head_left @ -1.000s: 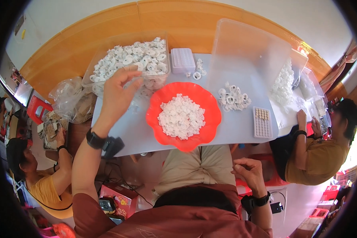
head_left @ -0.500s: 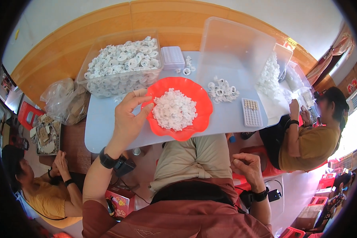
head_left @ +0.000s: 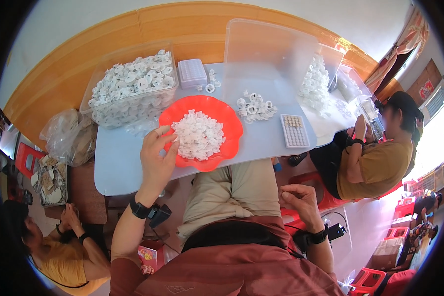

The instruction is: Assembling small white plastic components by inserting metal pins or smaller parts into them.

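A red, wavy-rimmed bowl (head_left: 231, 116) stands at the near edge of the table, heaped with small translucent white plastic pieces (head_left: 198, 134). My left hand (head_left: 157, 157) hovers over the bowl's left side, fingertips beside the heap. Its thumb and fingers are bent with a gap between them, and nothing shows in them. Off the table, to the right of my lap, my right hand (head_left: 301, 200) is loosely curled, thumb and fingertips slightly apart. No object is visible in it. Black bands circle both wrists.
White round plastic parts fill a clear bin (head_left: 128, 111); more lie in a small pile (head_left: 255, 108). A white tray (head_left: 295, 132) holds round pieces in rows. A translucent sheet (head_left: 266, 59) stands behind. Co-workers sit left and right; a plastic bag (head_left: 66, 133) lies left.
The view has shifted, so the table and bowl appear further left. My left hand stays at the bowl's left side. My right hand's fingers have straightened a little.
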Demonstrator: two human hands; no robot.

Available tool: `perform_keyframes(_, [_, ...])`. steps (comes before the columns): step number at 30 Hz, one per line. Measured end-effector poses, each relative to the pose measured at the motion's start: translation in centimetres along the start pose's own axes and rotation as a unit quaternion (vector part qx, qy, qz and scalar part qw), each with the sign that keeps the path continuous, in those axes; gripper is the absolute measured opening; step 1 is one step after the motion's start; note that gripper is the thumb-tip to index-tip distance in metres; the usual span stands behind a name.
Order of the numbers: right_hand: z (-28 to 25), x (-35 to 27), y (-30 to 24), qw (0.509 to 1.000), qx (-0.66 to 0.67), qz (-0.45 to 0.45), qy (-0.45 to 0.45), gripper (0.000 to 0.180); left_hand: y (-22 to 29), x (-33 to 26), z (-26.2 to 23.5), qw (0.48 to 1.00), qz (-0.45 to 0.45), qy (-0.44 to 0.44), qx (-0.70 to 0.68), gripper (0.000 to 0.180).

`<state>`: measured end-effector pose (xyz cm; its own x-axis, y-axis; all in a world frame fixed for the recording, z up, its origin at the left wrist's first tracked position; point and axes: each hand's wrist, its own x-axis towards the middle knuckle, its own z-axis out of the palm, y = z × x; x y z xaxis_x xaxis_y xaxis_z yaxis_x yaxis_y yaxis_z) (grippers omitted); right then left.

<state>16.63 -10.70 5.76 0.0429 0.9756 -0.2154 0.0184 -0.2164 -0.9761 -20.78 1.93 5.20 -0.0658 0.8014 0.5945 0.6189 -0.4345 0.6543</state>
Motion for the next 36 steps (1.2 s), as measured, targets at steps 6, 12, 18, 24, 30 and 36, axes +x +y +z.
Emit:
perform_keyframes(6, [-0.6,0.2,0.0,1.0,0.007,0.001,-0.009,0.02,-0.3,-1.1,1.2,0.999,-0.024,0.042,0.02,0.02])
perform_keyframes(12, [-1.9,1.3,0.9,0.999,0.022,-0.019,-0.03,0.019,-0.8,-1.7,2.7,0.995,-0.051,0.078,0.027,0.029])
perform_keyframes(18, [-3.1,2.4,2.9,0.998,0.039,-0.013,-0.047,0.018,-2.5,-2.1,4.2,0.976,-0.112,0.148,-0.112,0.037])
perform_keyframes(24, [-4.7,3.4,4.6,0.996,0.075,-0.016,-0.051,0.018,-3.8,-2.2,4.9,0.958,-0.146,0.146,-0.198,0.043])
perform_keyframes(30, [-6.9,3.3,4.8,0.997,0.08,-0.012,-0.013,0.02,-2.9,-2.1,4.8,0.961,-0.154,0.105,-0.205,0.048])
perform_keyframes(36, [-8.9,3.7,5.7,0.996,0.087,-0.016,0.007,0.019,-2.7,-2.1,4.8,0.945,-0.188,0.089,-0.252,0.048])
